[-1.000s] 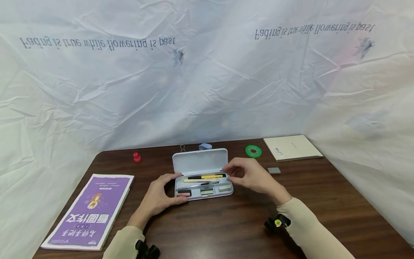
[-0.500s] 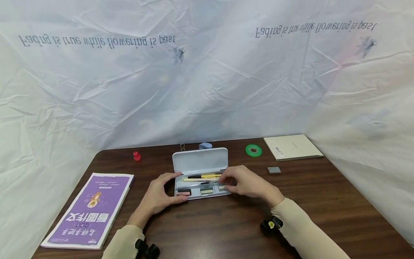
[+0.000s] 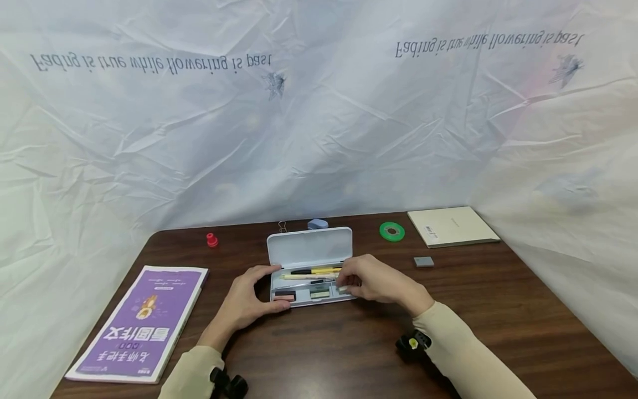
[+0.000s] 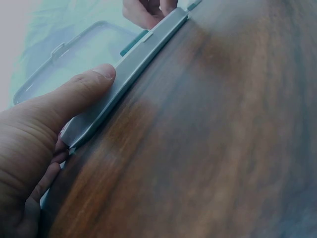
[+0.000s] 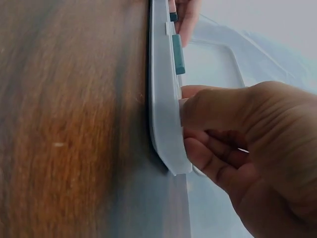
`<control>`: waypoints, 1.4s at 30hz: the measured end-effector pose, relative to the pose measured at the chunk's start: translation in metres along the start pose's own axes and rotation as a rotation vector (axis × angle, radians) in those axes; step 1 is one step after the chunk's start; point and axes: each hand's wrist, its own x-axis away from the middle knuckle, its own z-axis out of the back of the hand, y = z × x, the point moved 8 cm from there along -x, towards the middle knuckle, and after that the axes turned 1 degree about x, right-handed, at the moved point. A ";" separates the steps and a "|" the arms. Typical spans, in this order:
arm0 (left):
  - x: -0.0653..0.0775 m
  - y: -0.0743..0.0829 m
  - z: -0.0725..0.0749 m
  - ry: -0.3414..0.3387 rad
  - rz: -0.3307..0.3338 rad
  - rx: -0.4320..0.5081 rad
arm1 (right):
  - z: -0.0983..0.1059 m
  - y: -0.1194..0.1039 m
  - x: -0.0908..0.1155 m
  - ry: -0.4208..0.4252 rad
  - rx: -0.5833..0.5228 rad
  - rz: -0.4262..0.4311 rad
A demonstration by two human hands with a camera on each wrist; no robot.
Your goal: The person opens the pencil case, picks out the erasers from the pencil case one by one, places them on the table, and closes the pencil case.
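Observation:
A pale blue pencil case (image 3: pixel 310 247) lies with its lid up in the middle of the table, in the head view. My left hand (image 3: pixel 244 297) grips its left end, thumb along the front wall and fingers behind. Over the right-hand compartment, my right hand (image 3: pixel 381 281) pinches a small whitish eraser (image 3: pixel 343 289), mostly covered by the fingers. A yellow and black pen (image 3: pixel 316 271) and a cream pen (image 3: pixel 305 276) lie in the long tray. A pale green block (image 3: pixel 319 295) and a pink and black block (image 3: pixel 284 296) occupy other front compartments.
A purple book (image 3: pixel 142 324) lies left, a red stamp-like piece (image 3: pixel 211 240) beyond it. Behind the case are a binder clip (image 3: pixel 282 226) and a blue object (image 3: pixel 317 224). Rightward lie a green tape roll (image 3: pixel 391 231), a grey block (image 3: pixel 423 261) and a cream notebook (image 3: pixel 453 226).
My right hand has moved left and down from the case's right edge to the eraser compartment, and its fingers have closed on the eraser. The left hand has stayed on the case.

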 end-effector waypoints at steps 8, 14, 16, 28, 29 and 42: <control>-0.001 0.002 0.000 -0.001 0.005 0.003 | 0.013 -0.001 0.005 0.087 -0.036 -0.012; 0.000 0.003 0.000 0.002 -0.006 0.001 | 0.032 0.001 0.014 0.150 -0.018 -0.024; 0.000 0.003 0.000 0.002 -0.006 0.000 | 0.039 0.003 0.018 0.181 -0.009 -0.028; 0.002 -0.001 0.000 -0.005 0.013 -0.009 | 0.079 0.033 0.060 0.332 0.053 -0.087; 0.003 -0.001 0.000 -0.006 0.013 -0.008 | 0.082 0.037 0.065 0.340 0.060 -0.097; 0.002 0.001 0.001 -0.006 0.013 -0.006 | 0.096 0.071 0.128 0.428 0.155 -0.167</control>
